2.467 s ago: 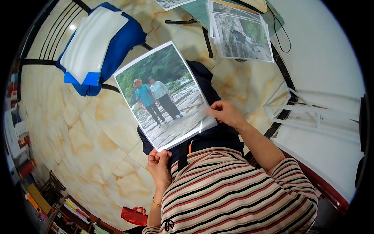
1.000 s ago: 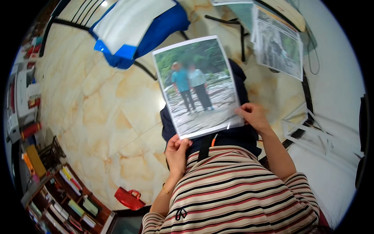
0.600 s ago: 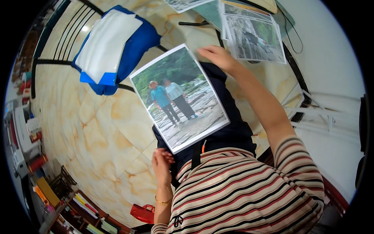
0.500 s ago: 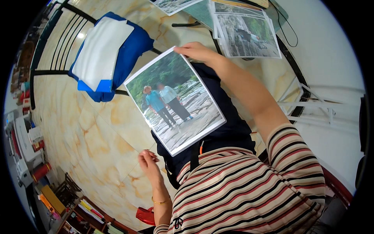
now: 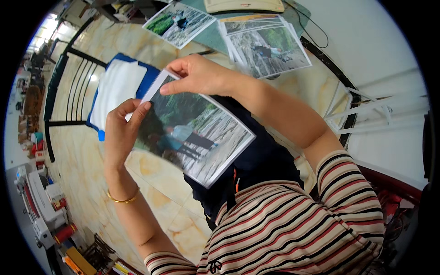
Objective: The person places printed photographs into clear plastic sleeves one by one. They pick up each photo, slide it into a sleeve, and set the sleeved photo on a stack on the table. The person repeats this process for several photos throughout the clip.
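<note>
While each grip [image 5: 120, 127] [image 5: 196, 76] pinches, the photo [image 5: 199, 133] extends lapward.

No words or numbers were legible. A small reddish marking [image 5: 246, 5], too tiny to read, stood on the near edge of the cream-coloured device [image 5: 224, 6] at the far side of the green counter [image 5: 210, 38]. A black line emblem [image 5: 215, 266] showed on the left front of the striped shirt [image 5: 284, 220].
</note>
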A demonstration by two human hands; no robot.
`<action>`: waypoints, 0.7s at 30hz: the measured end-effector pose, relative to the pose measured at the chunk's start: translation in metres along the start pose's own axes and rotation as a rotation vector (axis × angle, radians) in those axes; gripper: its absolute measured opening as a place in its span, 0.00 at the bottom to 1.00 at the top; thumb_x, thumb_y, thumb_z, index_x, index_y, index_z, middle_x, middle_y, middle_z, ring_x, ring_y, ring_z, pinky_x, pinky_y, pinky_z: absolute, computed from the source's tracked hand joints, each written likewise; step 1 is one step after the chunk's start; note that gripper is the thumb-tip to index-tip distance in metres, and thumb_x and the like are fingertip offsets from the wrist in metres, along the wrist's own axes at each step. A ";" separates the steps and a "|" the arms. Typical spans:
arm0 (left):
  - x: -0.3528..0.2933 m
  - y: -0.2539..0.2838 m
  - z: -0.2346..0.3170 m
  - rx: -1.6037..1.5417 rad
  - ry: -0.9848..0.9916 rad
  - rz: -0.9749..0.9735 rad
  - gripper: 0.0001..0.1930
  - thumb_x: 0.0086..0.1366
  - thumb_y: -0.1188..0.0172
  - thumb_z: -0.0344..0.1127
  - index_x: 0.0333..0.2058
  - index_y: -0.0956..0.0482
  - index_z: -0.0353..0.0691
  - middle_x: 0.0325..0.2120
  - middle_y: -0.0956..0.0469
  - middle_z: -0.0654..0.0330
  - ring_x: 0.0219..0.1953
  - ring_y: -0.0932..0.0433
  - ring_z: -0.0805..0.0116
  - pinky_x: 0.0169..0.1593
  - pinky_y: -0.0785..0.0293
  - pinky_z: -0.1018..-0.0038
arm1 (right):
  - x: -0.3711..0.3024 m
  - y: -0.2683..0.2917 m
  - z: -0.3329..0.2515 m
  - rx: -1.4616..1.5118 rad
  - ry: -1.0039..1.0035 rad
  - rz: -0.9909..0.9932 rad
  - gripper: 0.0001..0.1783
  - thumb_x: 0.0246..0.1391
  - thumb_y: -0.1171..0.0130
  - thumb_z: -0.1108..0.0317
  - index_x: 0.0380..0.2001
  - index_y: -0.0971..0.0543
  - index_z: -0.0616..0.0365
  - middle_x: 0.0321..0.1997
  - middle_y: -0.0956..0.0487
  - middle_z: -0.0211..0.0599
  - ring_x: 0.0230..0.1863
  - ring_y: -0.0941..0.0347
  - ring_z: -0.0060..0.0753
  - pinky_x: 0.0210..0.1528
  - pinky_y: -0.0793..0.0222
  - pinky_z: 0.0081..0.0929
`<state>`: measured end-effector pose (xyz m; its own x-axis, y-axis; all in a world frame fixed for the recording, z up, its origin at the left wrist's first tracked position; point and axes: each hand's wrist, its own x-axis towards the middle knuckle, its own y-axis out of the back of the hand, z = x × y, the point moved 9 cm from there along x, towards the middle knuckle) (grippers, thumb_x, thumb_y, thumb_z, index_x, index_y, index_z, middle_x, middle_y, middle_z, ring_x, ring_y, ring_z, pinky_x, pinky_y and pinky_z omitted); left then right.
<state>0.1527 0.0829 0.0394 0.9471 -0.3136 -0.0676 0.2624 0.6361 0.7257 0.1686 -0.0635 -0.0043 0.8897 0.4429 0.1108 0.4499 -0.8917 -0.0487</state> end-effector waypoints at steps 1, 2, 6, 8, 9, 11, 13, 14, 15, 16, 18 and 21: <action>0.005 0.003 0.006 -0.055 0.019 -0.034 0.10 0.60 0.40 0.34 0.30 0.22 0.31 0.19 0.28 0.67 0.25 0.34 0.82 0.30 0.37 0.83 | -0.002 0.004 -0.009 0.049 0.076 0.037 0.14 0.45 0.34 0.65 0.34 0.21 0.61 0.28 0.22 0.26 0.30 0.33 0.14 0.34 0.37 0.17; 0.008 0.002 0.013 -0.115 0.032 -0.068 0.10 0.60 0.40 0.34 0.30 0.22 0.31 0.18 0.29 0.70 0.25 0.35 0.84 0.29 0.39 0.84 | -0.005 0.012 -0.012 0.000 0.103 0.067 0.13 0.45 0.34 0.65 0.31 0.22 0.61 0.27 0.23 0.27 0.30 0.33 0.13 0.32 0.36 0.18; 0.000 0.050 0.060 -0.017 -0.172 0.230 0.09 0.61 0.41 0.33 0.32 0.21 0.32 0.22 0.27 0.70 0.26 0.35 0.83 0.30 0.38 0.85 | -0.047 0.037 0.002 -0.208 0.121 0.152 0.18 0.43 0.33 0.60 0.29 0.23 0.64 0.23 0.24 0.32 0.27 0.33 0.19 0.29 0.36 0.26; -0.001 0.094 0.063 -0.004 -0.239 0.343 0.08 0.62 0.43 0.31 0.33 0.22 0.31 0.24 0.27 0.69 0.27 0.34 0.83 0.32 0.38 0.86 | -0.060 0.044 0.009 -0.262 -0.040 0.098 0.19 0.42 0.33 0.58 0.29 0.24 0.64 0.23 0.24 0.37 0.26 0.31 0.25 0.29 0.36 0.27; -0.014 0.121 0.076 0.084 -0.298 0.432 0.07 0.62 0.43 0.31 0.33 0.23 0.31 0.24 0.27 0.68 0.28 0.34 0.82 0.33 0.38 0.86 | -0.059 0.045 0.019 -0.419 -0.113 0.005 0.20 0.42 0.34 0.59 0.31 0.24 0.64 0.25 0.23 0.38 0.29 0.29 0.29 0.32 0.34 0.28; -0.041 0.148 0.088 0.195 -0.287 0.550 0.07 0.62 0.43 0.32 0.33 0.22 0.33 0.24 0.25 0.66 0.28 0.31 0.80 0.33 0.35 0.84 | -0.068 0.058 0.032 -0.568 -0.150 -0.044 0.22 0.42 0.34 0.59 0.36 0.25 0.63 0.29 0.23 0.40 0.35 0.27 0.34 0.39 0.33 0.29; -0.054 0.152 0.101 0.308 -0.296 0.597 0.06 0.61 0.42 0.30 0.33 0.22 0.34 0.25 0.23 0.63 0.29 0.28 0.78 0.34 0.32 0.81 | -0.075 0.070 0.021 -0.550 -0.052 0.031 0.24 0.41 0.33 0.60 0.41 0.26 0.62 0.35 0.23 0.41 0.41 0.27 0.38 0.45 0.33 0.31; -0.057 0.143 0.106 0.353 -0.311 0.612 0.05 0.60 0.41 0.30 0.33 0.21 0.34 0.26 0.22 0.62 0.30 0.26 0.77 0.34 0.31 0.80 | -0.069 0.070 -0.007 -0.513 0.100 0.125 0.26 0.40 0.32 0.61 0.42 0.27 0.61 0.37 0.24 0.40 0.44 0.28 0.38 0.47 0.34 0.31; -0.061 0.132 0.113 0.398 -0.324 0.629 0.05 0.59 0.41 0.29 0.33 0.21 0.34 0.26 0.21 0.61 0.30 0.25 0.76 0.35 0.30 0.79 | -0.066 0.068 -0.039 -0.473 0.252 0.216 0.27 0.40 0.32 0.61 0.43 0.27 0.60 0.40 0.24 0.40 0.47 0.29 0.38 0.50 0.35 0.32; -0.055 0.109 0.126 0.310 -0.337 0.569 0.05 0.55 0.39 0.26 0.32 0.20 0.35 0.26 0.20 0.59 0.30 0.23 0.72 0.36 0.28 0.76 | -0.066 0.068 -0.072 -0.431 0.392 0.312 0.28 0.39 0.31 0.62 0.45 0.28 0.59 0.43 0.25 0.40 0.49 0.30 0.38 0.52 0.37 0.32; -0.053 0.069 0.161 0.478 -0.519 0.498 0.06 0.49 0.35 0.27 0.29 0.19 0.39 0.23 0.21 0.62 0.25 0.23 0.64 0.36 0.27 0.73 | -0.065 0.058 -0.115 -0.450 0.500 0.343 0.29 0.37 0.30 0.64 0.45 0.28 0.58 0.46 0.27 0.40 0.51 0.32 0.39 0.53 0.38 0.32; -0.060 0.056 0.179 0.516 -0.647 0.453 0.07 0.49 0.35 0.24 0.29 0.20 0.38 0.24 0.21 0.58 0.27 0.23 0.68 0.34 0.29 0.76 | -0.060 0.039 -0.144 -0.396 0.601 0.213 0.13 0.40 0.33 0.72 0.32 0.23 0.57 0.34 0.23 0.34 0.37 0.26 0.34 0.40 0.32 0.26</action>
<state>0.0778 0.0113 0.2066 0.6117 -0.5425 0.5758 -0.3664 0.4509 0.8139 0.1219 -0.1384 0.1299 0.7074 0.2314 0.6678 0.1104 -0.9695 0.2190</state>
